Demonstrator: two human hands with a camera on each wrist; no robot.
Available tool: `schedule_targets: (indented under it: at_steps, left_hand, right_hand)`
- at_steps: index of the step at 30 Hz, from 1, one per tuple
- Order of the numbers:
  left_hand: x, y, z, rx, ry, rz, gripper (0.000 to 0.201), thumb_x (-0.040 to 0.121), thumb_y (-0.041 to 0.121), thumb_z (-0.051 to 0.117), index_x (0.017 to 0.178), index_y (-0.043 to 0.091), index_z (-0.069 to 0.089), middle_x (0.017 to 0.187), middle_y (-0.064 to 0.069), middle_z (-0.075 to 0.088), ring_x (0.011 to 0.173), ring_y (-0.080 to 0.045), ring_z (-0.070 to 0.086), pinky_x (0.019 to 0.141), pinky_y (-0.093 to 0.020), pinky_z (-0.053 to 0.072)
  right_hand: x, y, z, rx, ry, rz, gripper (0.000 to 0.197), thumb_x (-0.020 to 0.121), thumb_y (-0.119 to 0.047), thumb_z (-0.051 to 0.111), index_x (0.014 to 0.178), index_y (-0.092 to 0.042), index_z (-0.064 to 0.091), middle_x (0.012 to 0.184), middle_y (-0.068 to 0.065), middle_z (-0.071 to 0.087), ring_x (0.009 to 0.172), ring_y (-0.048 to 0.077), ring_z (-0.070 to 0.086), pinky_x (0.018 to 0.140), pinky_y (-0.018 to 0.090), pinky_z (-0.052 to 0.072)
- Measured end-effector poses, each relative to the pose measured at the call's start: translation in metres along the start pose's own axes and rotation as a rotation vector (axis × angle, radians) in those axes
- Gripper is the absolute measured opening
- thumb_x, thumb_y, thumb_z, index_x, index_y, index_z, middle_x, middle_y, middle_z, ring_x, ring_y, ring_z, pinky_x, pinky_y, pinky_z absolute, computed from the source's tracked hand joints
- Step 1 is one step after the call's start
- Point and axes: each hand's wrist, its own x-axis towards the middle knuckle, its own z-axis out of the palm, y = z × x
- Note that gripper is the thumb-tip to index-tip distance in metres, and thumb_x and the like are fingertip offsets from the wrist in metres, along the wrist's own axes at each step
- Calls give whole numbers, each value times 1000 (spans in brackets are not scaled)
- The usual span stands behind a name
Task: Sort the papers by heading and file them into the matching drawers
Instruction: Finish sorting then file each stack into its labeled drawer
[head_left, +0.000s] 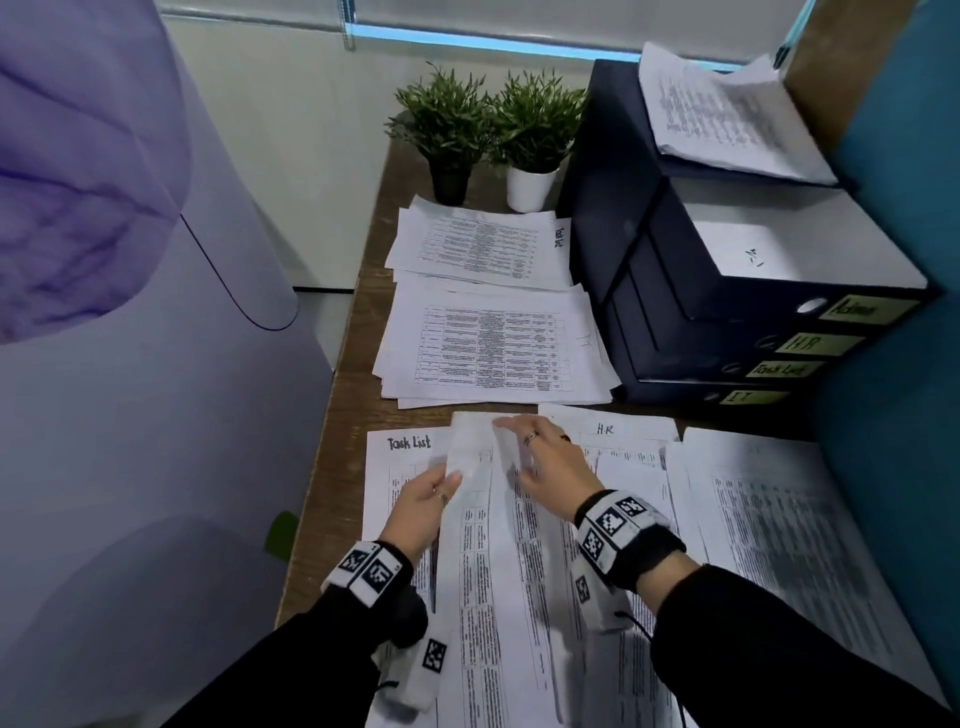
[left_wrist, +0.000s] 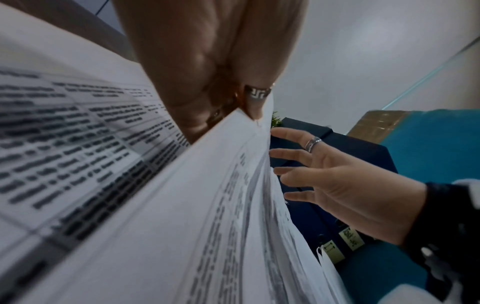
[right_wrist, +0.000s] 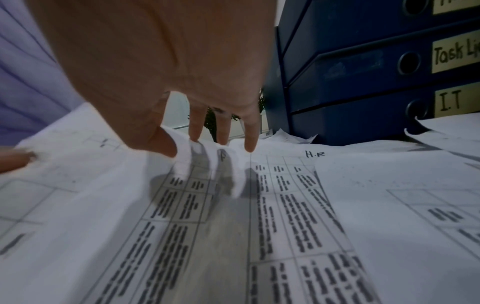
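While looking down from the head view: left hand (head_left: 418, 506) pinching the lifted sheet (head_left: 475, 467) by its left edge, above the desk's (head_left: 363, 291) near papers, between the Task List page (head_left: 400, 457) and the HR page (head_left: 618, 431). Right hand (head_left: 550, 467) fingers spread at its top. From the left wrist: thumb and fingers (left_wrist: 255, 102) clamped on the paper edge. From the right wrist: fingertips (right_wrist: 250, 144) apart, touching paper beside the drawers (right_wrist: 363, 72).

Dim, bluish light from a window strip above; wrist views blurred, edges bent, finger shadows on paper.
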Motion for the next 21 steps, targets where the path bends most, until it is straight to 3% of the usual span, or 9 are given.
schedule_targets:
  at_steps: [3,5,9,10,12,14,16,18,21]
  left_hand:
    - [2,-3,-2,28,-4,40,25,96,9,43,103,19,65,99,2,72,97,-26,65,83,-38,52]
    - [3,-2,-5,31,-13,42,24,95,8,45,104,17,65,94,5,73,90,-22,66,73,-32,53]
    - [3,1,-6,1,-25,26,22,93,2,45,104,11,62,88,-2,72,68,-8,68,56,-18,52]
    - [3,3,-6,-11,-25,22,23,93,1,45,108,8,61,92,-5,71,69,-8,69,58,-18,53]
    - [4,3,-6,-35,-14,18,25,93,1,46,112,7,60,105,-11,69,89,-19,69,78,-31,55]
    - [5,2,-8,-66,13,14,24,92,0,48,109,9,62,111,-14,67,101,-28,65,89,-40,51]
    - [8,1,-11,-86,32,17,22,91,-2,48,104,10,62,107,-12,69,101,-29,64,90,-41,50]
    - [11,0,-13,-82,56,31,20,90,-2,50,98,12,62,94,-6,71,93,-26,65,82,-33,53]
    - [13,3,-13,-81,80,36,22,89,-4,52,95,16,59,87,-7,66,83,-19,63,78,-26,52]
  right_hand:
    - [1,-2,-4,-37,6,-21,62,81,-8,53,136,-33,38,149,0,21,135,23,19,106,47,32]
    - [1,-6,-10,-93,35,-67,65,79,-8,56,134,-38,39,148,0,20,136,22,14,105,46,27]
    - [2,-8,-22,-188,96,-149,35,77,-19,66,110,-27,60,138,-2,38,133,19,21,107,45,24]
    - [3,-6,-26,-200,128,-157,24,76,-22,68,99,-24,64,132,-4,44,129,16,24,106,44,25]
    - [3,-2,-37,-216,174,-172,9,74,-25,71,82,-20,67,117,-6,56,119,11,33,106,42,26]
    - [-1,2,-50,-197,92,-146,8,76,-25,70,72,-25,63,101,-10,62,103,5,45,110,35,20]
    - [-8,4,-62,-136,-18,-120,30,76,-20,70,60,-32,48,79,-13,61,78,0,50,105,28,25]
    - [-15,9,-73,-34,-81,-80,37,74,-12,71,57,-33,45,67,-15,56,69,-2,50,86,22,38]
    - [-19,13,-79,109,-156,-5,22,74,-9,72,76,-27,58,84,-7,62,77,14,62,69,21,48]
